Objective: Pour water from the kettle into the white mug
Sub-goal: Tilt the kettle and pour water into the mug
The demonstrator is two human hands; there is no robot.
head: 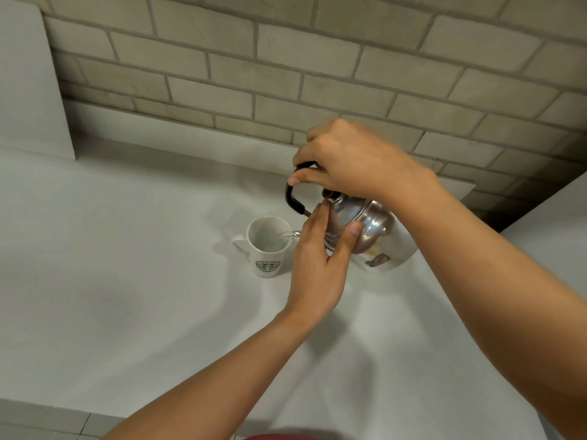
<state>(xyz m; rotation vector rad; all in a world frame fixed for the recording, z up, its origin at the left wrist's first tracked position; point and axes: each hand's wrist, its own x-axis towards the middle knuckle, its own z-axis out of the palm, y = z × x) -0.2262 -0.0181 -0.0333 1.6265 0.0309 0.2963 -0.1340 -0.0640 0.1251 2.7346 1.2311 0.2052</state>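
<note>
Steel kettle [374, 230] tilted left above white counter [127, 312], water running from spout into white mug [268, 246] just beside. Right hand [346, 157] wrapped around black handle [293, 198]. Left hand [317, 258] spread, fingertips pressing lid [346, 214].

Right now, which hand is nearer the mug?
The left. The left hand rests on the kettle's lid just right of the mug, close to its rim. The right hand grips the kettle's handle, higher and farther back.
</note>
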